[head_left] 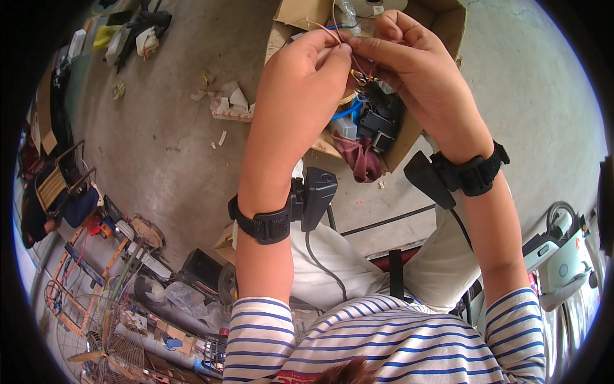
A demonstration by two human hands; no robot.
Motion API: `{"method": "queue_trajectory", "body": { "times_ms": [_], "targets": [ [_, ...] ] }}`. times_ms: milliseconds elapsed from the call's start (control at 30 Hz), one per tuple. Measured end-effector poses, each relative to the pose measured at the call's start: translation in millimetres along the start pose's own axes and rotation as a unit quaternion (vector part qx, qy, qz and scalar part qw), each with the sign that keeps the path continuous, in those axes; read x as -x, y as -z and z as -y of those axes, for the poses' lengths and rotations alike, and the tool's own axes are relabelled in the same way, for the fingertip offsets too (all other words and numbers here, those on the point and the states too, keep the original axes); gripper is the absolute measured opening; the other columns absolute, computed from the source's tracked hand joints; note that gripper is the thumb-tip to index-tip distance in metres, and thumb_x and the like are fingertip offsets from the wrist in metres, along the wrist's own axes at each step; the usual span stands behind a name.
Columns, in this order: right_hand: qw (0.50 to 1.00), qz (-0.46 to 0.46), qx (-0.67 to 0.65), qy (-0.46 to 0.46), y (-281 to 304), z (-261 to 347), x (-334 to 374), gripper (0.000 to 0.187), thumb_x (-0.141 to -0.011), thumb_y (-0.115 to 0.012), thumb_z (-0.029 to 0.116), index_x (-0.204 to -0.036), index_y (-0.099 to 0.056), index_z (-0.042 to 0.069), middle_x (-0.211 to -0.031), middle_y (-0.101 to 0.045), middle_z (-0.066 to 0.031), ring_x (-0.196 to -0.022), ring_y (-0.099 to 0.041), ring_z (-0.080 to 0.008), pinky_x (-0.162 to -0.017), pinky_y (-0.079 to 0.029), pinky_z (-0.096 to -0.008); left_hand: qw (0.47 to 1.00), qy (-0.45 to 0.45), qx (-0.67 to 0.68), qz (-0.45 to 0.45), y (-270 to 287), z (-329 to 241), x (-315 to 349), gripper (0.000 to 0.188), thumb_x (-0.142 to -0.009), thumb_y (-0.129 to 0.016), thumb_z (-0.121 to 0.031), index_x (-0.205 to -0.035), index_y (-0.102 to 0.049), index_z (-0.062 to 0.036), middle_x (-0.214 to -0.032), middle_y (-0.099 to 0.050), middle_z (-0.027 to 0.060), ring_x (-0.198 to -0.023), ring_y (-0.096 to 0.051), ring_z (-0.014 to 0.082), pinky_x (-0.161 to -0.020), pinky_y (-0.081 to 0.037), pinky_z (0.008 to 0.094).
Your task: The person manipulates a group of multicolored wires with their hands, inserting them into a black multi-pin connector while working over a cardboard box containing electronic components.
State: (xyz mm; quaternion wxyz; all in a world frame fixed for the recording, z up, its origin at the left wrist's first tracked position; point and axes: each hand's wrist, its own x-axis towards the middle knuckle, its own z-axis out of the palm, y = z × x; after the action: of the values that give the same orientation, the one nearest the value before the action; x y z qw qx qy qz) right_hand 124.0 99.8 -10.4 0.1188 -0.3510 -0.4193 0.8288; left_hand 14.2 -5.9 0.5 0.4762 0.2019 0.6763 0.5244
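Observation:
Both my hands are raised close together over an open cardboard box. Between thumb and bent fingers, my left hand (313, 64) pinches a thin copper-coloured wire (323, 28). My right hand (416, 57) meets it at the fingertips, its thumb and index finger closed on the same wire, its other fingers curled. More thin wires hang just below the fingers. Inside the cardboard box (441, 29) lie black parts (382, 118), a blue cable (349, 110) and a maroon cloth (358, 157) draped over the near edge.
Torn paper scraps (231, 102) lie on the concrete floor left of the box. A wire-caged fan (102, 349), tools and loose clutter fill the lower left. At the right stands a pale green and white machine (563, 256). A chair (57, 182) is at the far left.

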Motion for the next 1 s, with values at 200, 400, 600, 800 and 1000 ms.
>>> {"method": "queue_trajectory", "body": {
  "times_ms": [200, 400, 600, 800, 1000],
  "targets": [
    [0.999, -0.009, -0.030, 0.012, -3.1, 1.3, 0.9, 0.047, -0.089, -0.066, 0.005, -0.065, -0.027, 0.017, -0.063, -0.042, 0.0078, -0.060, -0.048, -0.0017, -0.050, -0.028, -0.0206, 0.999, -0.011, 0.030, 0.003, 0.5, -0.9, -0.8, 0.021, -0.092, -0.052, -0.011, -0.099, -0.062, 0.0067, -0.078, -0.067, 0.0057, -0.068, -0.059, 0.0068, -0.063, -0.047, 0.0224],
    [0.999, -0.023, -0.006, 0.023, -5.7, 1.4, 2.1, 0.048, -0.089, -0.066, 0.005, -0.064, -0.027, 0.017, -0.060, -0.041, 0.0080, -0.057, -0.046, -0.0012, -0.049, -0.029, -0.0198, 0.999, 0.015, 0.022, 0.026, -1.1, -4.3, 2.4, 0.021, -0.090, -0.051, -0.009, -0.100, -0.061, 0.0052, -0.077, -0.065, 0.0035, -0.067, -0.055, 0.0051, -0.062, -0.044, 0.0210],
    [0.999, -0.024, 0.015, 0.044, -1.5, -1.4, 0.5, 0.046, -0.088, -0.067, 0.007, -0.064, -0.029, 0.018, -0.061, -0.043, 0.0084, -0.056, -0.045, -0.0002, -0.046, -0.027, -0.0189, 0.998, -0.016, 0.025, 0.050, 0.2, 5.9, 0.0, 0.025, -0.090, -0.054, -0.012, -0.108, -0.060, 0.0047, -0.081, -0.065, 0.0037, -0.070, -0.055, 0.0041, -0.063, -0.044, 0.0206],
    [0.999, -0.003, -0.033, -0.014, 4.1, -1.0, -1.0, 0.039, -0.089, -0.065, 0.008, -0.069, -0.033, 0.017, -0.065, -0.046, 0.0080, -0.055, -0.042, 0.0006, -0.045, -0.026, -0.0176, 0.998, -0.039, 0.032, 0.032, 0.3, 6.2, -1.3, 0.034, -0.087, -0.059, -0.008, -0.118, -0.054, 0.0059, -0.091, -0.066, 0.0067, -0.077, -0.057, 0.0062, -0.067, -0.047, 0.0211],
    [0.996, -0.009, -0.091, -0.003, 5.4, -8.3, -4.7, 0.017, -0.091, -0.060, 0.008, -0.080, -0.048, 0.012, -0.071, -0.053, 0.0043, -0.057, -0.043, -0.0009, -0.050, -0.031, -0.0192, 0.998, -0.018, 0.050, 0.027, 4.0, 3.7, -2.4, 0.035, -0.086, -0.061, -0.007, -0.118, -0.053, 0.0047, -0.098, -0.064, 0.0073, -0.083, -0.059, 0.0097, -0.073, -0.048, 0.0215]
  ]
}}
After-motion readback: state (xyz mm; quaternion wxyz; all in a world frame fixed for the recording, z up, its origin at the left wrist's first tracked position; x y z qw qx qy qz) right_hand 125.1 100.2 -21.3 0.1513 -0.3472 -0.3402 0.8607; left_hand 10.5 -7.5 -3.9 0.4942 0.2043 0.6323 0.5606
